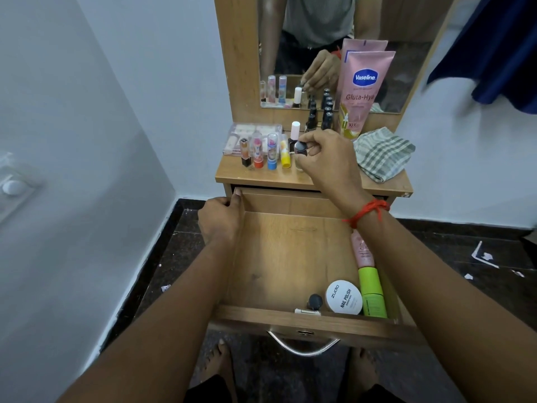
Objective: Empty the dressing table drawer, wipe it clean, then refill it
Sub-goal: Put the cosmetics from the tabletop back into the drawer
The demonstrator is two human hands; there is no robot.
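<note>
Dressing-table top (261, 177), emptying stage seemingly: your right hand (325, 158) pinches a dark-capped bottle (300, 148), left hand (220, 219) curls round the side of the drawer (261, 315); next, release, then fetch the white tub (344, 296).

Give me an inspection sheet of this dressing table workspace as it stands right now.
Surface: dressing table top crowded; drawer pulled open, mostly bare.
Job's things: pink tube, green bottle, white tub, black-capped bottle in drawer's right side; checked cloth on top.
Clutter: lip balms, nail polishes, Vaseline tube standing on top.
Hands: left hand grips drawer's left wall; right hand pinches a dark-capped bottle.
Cables: nothing seen.
Surroundings: mirror, white walls, paper scraps on dark floor.
</note>
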